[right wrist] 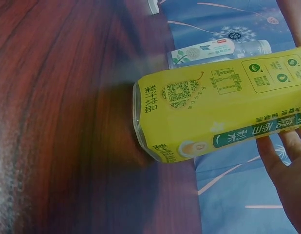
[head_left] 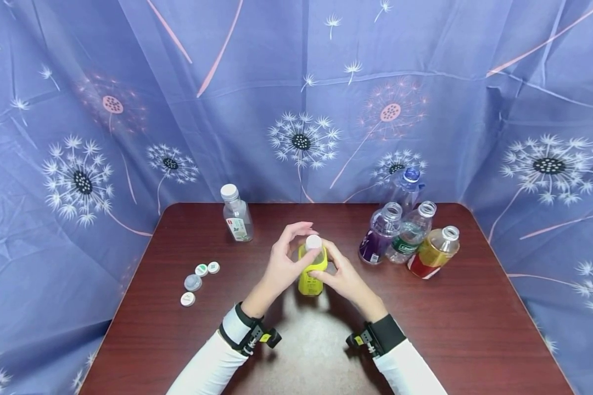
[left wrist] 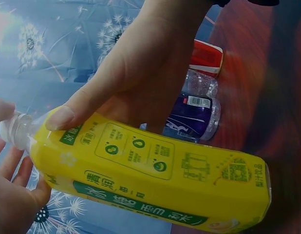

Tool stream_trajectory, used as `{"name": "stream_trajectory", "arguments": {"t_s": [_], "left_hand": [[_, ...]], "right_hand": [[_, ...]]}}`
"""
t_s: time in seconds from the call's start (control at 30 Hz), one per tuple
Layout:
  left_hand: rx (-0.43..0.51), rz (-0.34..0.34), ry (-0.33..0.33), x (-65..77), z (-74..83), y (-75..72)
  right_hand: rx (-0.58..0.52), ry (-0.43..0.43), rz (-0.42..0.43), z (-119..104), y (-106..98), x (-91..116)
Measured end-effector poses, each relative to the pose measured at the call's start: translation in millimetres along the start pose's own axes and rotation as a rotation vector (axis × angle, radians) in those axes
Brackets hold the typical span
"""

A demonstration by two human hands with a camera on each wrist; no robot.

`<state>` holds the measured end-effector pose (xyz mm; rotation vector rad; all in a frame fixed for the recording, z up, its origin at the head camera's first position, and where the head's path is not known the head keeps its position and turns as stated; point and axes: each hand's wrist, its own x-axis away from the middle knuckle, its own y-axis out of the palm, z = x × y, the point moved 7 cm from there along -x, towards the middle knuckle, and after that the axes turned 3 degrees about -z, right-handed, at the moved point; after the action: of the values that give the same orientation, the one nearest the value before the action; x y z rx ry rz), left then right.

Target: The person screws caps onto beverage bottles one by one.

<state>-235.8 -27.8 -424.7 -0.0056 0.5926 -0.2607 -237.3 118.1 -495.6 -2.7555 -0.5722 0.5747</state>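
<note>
A plastic bottle with a yellow drink label (head_left: 310, 284) and a white cap (head_left: 313, 242) is between the two hands over the middle of the table. My right hand (head_left: 345, 277) holds the bottle, thumb across its front below the shoulder and fingers reaching behind it. Around the white cap curl the thumb and fingers of my left hand (head_left: 284, 262). In the left wrist view the cap (left wrist: 16, 129) sits at the bottle's neck, with the left thumb over it. The right wrist view shows the lower part of the yellow label (right wrist: 214, 105) and the right fingers beneath.
A clear bottle with a white cap (head_left: 237, 219) stands at the back left. Several loose caps (head_left: 192, 282) lie on the left. On the right, a purple-label bottle (head_left: 374, 241), a green-label bottle (head_left: 406, 241) and a red-and-yellow-label bottle (head_left: 432, 255) stand without caps.
</note>
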Motion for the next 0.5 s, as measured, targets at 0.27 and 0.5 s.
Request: {"name": "stream_trajectory", "arguments": {"t_s": [0.27, 0.5], "left_hand": [[-0.016, 0.013, -0.001, 0.3, 0.1, 1.1], [-0.039, 0.012, -0.033, 0.2, -1.1, 2.6]], "right_hand": [[0.010, -0.023, -0.004, -31, -1, -1], [0.009, 0.014, -0.002, -5, 1, -1]]}}
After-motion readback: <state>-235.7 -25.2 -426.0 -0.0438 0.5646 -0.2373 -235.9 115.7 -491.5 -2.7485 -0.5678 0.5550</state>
